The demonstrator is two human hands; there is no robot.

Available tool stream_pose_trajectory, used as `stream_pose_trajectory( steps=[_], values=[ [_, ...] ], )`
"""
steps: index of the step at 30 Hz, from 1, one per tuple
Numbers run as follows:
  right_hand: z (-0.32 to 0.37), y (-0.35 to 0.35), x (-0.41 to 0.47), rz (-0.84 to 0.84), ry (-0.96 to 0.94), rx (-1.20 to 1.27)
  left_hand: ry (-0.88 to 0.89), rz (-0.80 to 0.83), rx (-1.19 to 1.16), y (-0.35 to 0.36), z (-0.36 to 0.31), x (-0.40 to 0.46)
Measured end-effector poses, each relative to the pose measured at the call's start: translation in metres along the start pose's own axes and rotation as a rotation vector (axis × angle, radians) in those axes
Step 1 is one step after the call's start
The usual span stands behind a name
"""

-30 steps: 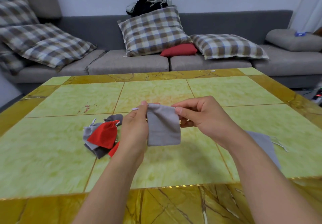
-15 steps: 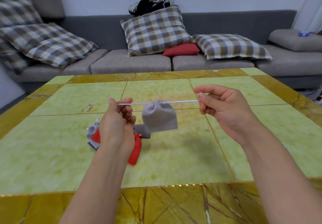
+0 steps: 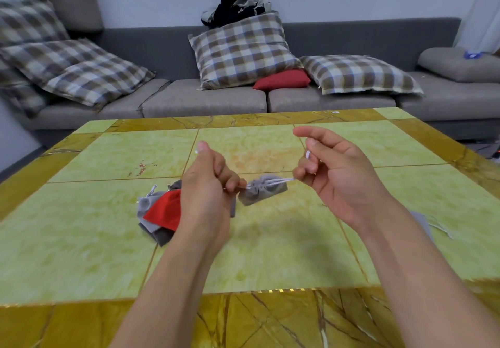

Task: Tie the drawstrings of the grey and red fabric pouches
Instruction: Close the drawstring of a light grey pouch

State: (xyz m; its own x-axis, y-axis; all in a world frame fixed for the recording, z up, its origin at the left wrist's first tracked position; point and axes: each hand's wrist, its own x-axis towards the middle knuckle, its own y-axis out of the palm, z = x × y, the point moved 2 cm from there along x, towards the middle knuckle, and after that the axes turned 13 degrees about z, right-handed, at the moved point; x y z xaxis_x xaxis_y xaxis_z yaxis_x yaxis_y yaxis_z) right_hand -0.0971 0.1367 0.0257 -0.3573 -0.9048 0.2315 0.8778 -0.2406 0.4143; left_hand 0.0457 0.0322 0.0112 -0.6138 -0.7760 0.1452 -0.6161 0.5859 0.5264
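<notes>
While suspended above the tiled table [image 3: 270,261], grey pouch [image 3: 262,192] cinched; drawstrings [image 3: 280,180] pinched by left hand [image 3: 207,190] and right hand [image 3: 338,174]. Pouch pile [image 3: 159,212] left.

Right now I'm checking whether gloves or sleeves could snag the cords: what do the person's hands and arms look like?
Both the left hand and the right hand are bare, with no gloves, rings or watch visible. Both forearms are uncovered to the frame's bottom edge, with no sleeve in view. Fingernails are short and plain.
</notes>
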Motion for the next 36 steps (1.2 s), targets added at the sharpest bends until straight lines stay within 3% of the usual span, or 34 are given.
stream_pose_trajectory(
  steps=[6,10,13,18,24,32,36],
  values=[
    [-0.005,0.018,-0.002,0.223,0.087,-0.265,-0.235,0.209,0.207,0.008,0.019,0.000],
    [0.002,0.022,-0.003,0.210,-0.003,-0.612,-0.192,0.313,0.425,0.009,0.022,-0.006],
    [0.006,0.024,-0.004,0.196,-0.117,-0.760,-0.165,0.291,0.473,0.006,0.019,-0.010],
    [0.008,0.024,-0.005,0.126,-0.185,-0.773,-0.309,0.441,0.472,0.011,0.019,-0.013],
    [0.000,0.017,-0.004,0.132,-0.091,-0.679,-0.525,0.506,0.214,0.026,0.028,-0.017],
    [-0.002,0.014,-0.002,0.223,-0.014,-0.484,-0.370,0.547,0.202,0.022,0.026,-0.018],
    [0.005,0.003,-0.005,0.203,0.033,-0.651,-0.342,0.464,0.115,0.020,0.024,-0.015]
  ],
)
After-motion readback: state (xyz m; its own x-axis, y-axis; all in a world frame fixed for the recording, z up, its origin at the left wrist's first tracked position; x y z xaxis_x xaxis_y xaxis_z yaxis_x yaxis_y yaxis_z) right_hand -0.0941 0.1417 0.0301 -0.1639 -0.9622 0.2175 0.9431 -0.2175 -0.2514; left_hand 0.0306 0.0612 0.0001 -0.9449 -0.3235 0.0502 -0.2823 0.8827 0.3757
